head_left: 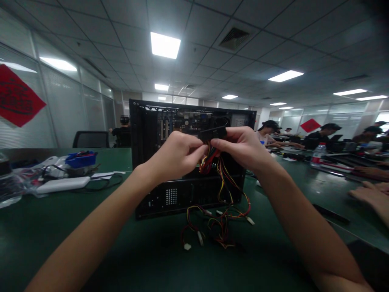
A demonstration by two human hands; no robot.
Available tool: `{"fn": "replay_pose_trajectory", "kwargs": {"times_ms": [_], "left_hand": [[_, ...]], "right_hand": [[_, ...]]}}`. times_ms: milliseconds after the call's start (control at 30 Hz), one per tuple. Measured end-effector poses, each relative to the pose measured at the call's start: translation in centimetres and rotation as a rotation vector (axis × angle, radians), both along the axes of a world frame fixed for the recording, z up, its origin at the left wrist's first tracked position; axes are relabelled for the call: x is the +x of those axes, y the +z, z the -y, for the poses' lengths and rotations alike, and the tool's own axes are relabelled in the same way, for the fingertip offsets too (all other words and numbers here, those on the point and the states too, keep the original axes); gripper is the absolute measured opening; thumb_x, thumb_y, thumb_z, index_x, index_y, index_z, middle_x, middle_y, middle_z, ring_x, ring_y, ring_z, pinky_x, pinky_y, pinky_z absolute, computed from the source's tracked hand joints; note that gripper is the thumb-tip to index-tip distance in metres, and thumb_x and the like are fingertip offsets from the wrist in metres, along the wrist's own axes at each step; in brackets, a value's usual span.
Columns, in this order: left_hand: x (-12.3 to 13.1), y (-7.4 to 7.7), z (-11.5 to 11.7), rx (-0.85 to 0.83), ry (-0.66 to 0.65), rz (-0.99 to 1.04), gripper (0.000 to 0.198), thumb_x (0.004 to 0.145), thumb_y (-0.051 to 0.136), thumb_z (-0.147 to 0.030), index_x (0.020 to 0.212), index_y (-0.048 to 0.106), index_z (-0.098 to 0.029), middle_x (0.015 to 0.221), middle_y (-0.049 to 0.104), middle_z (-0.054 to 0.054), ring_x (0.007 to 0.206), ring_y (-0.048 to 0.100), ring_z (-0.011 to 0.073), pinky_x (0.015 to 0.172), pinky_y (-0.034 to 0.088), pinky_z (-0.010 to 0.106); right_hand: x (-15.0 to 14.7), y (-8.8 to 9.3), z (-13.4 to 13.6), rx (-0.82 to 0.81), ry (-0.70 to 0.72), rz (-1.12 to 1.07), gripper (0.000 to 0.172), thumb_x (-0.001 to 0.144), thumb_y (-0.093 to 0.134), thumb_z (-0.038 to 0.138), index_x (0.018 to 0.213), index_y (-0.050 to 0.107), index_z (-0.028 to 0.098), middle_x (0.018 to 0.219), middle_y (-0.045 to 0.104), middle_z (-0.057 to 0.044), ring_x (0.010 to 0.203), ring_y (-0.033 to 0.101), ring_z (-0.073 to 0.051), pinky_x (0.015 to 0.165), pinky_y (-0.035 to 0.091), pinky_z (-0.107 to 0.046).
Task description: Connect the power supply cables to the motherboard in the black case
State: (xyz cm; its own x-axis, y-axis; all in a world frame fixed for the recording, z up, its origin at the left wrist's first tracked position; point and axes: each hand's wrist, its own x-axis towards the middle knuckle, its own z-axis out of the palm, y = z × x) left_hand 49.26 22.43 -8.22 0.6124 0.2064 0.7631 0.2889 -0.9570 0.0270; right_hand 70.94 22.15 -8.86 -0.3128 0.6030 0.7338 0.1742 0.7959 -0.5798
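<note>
Both my hands are raised in front of an open black computer case (142, 162) standing on the table. Between them is a wide black power connector (213, 133) with a bundle of red, yellow and black wires (207, 162) hanging below it. My left hand (179, 152) pinches it at its lower left end, by the wires. My right hand (243, 144) has thumb and fingers closed on its right end. Behind, a motherboard (186, 121) shows inside the case, partly hidden by my hands. Loose cables with white plugs (199, 238) trail down onto the table.
The green table (121, 251) spreads around the case. To the left lie a white box-like device (63, 184), a blue container (80, 159) and plastic bags (13, 182). On the right are a bottle (318, 154), a dark flat strip (331, 213) and another person's hands (372, 196).
</note>
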Motion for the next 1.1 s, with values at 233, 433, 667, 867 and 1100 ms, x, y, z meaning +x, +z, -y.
{"fn": "replay_pose_trajectory", "kwargs": {"times_ms": [233,433,667,867,1100], "left_hand": [[1.7,-0.1,-3.2,-0.289,0.137,-0.001,0.042,0.091,0.054,-0.027,0.051,0.057,-0.013,0.048,0.045,-0.001,0.047,0.035,0.0076,0.048,0.022,0.025],[3.5,-1.2,-8.8,-0.507,0.273,0.103,0.031,0.088,0.052,-0.030,0.064,0.064,-0.014,0.059,0.055,0.001,0.054,0.043,0.0111,0.052,0.028,0.026],[2.4,-4.4,-10.4,-0.580,0.506,-0.134,0.029,0.084,0.055,-0.022,0.057,0.062,-0.014,0.058,0.059,0.005,0.060,0.052,0.0165,0.059,0.033,0.029],[4.4,-6.4,-12.3,-0.674,0.658,-0.308,0.016,0.078,0.063,-0.018,0.069,0.074,-0.010,0.073,0.072,0.014,0.065,0.060,0.0199,0.059,0.038,0.029],[5.5,-7.1,-13.1,-0.703,0.766,-0.315,0.021,0.084,0.061,-0.025,0.073,0.071,-0.010,0.066,0.066,0.010,0.056,0.053,0.0155,0.053,0.035,0.027]], "right_hand": [[-0.5,-1.6,-5.2,-0.264,0.154,-0.162,0.042,0.073,0.088,0.052,0.085,0.070,0.015,0.077,0.068,-0.001,0.064,0.063,-0.011,0.057,0.052,-0.021],[-1.4,-3.1,-10.3,-0.414,0.087,-0.358,0.045,0.068,0.091,0.046,0.083,0.063,0.014,0.071,0.066,0.000,0.057,0.059,-0.008,0.049,0.047,-0.017],[0.1,-6.2,-11.8,-0.612,-0.117,-0.078,0.021,0.094,0.071,0.028,0.084,0.064,0.012,0.058,0.061,0.000,0.048,0.056,-0.008,0.040,0.039,-0.014],[1.4,-8.3,-12.2,-0.570,-0.253,0.222,0.030,0.099,0.065,0.024,0.071,0.060,0.013,0.056,0.062,-0.001,0.042,0.055,-0.009,0.036,0.037,-0.017],[1.3,-8.2,-11.9,-0.556,-0.248,0.251,0.033,0.101,0.060,0.023,0.070,0.059,0.014,0.057,0.063,-0.002,0.043,0.056,-0.010,0.039,0.039,-0.019]]}}
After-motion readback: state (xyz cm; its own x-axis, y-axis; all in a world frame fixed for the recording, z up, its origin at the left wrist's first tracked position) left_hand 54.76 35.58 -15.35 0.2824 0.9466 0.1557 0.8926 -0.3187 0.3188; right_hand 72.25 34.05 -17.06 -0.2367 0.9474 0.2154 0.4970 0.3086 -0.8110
